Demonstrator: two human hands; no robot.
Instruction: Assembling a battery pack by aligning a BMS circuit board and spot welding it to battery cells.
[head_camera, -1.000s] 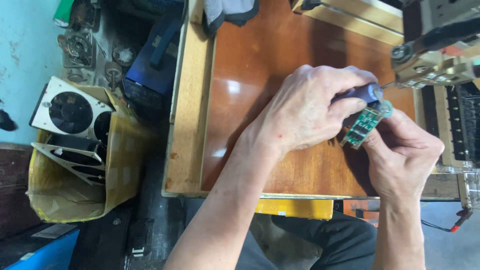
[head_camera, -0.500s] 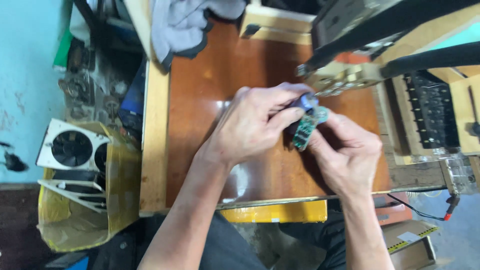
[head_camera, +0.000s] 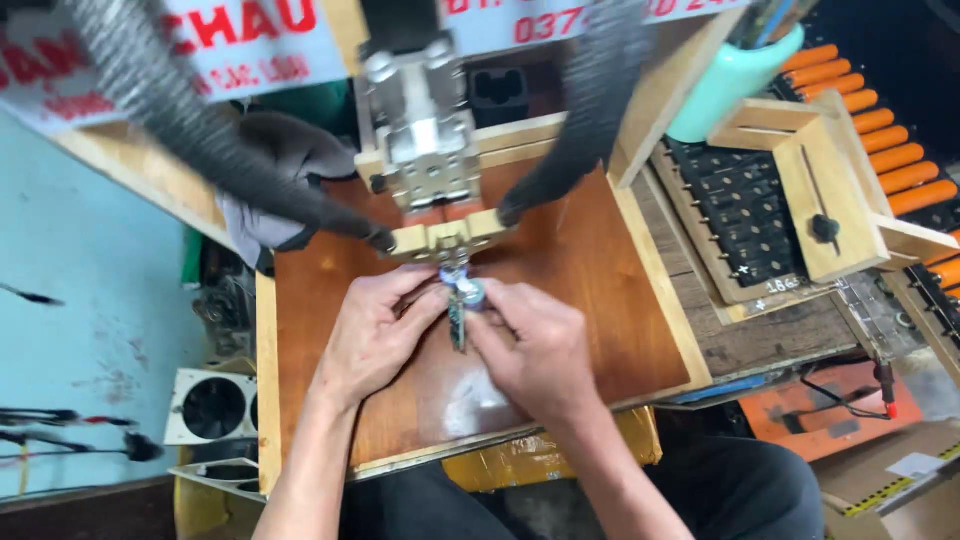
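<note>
- The left hand (head_camera: 375, 335) is closed around a small green circuit board (head_camera: 458, 322), pinching it from the left with fingertips at its upper end.
- The right hand (head_camera: 530, 345) grips the same board from the right, thumb and fingers pressed against its edge and against a blue cylindrical cell (head_camera: 468, 291) at the top of the board.
- Board and cell are held edge-on above the brown wooden table (head_camera: 590, 270), just under the wooden arms of a metal-headed machine (head_camera: 425, 130).
- A grey cloth (head_camera: 285, 170) lies at the table's far left corner.
- Orange cylindrical cells (head_camera: 880, 120) sit in rows to the right, beside a black slotted tray (head_camera: 735, 215).
- A white fan unit (head_camera: 210, 408) sits below the table's left edge.
</note>
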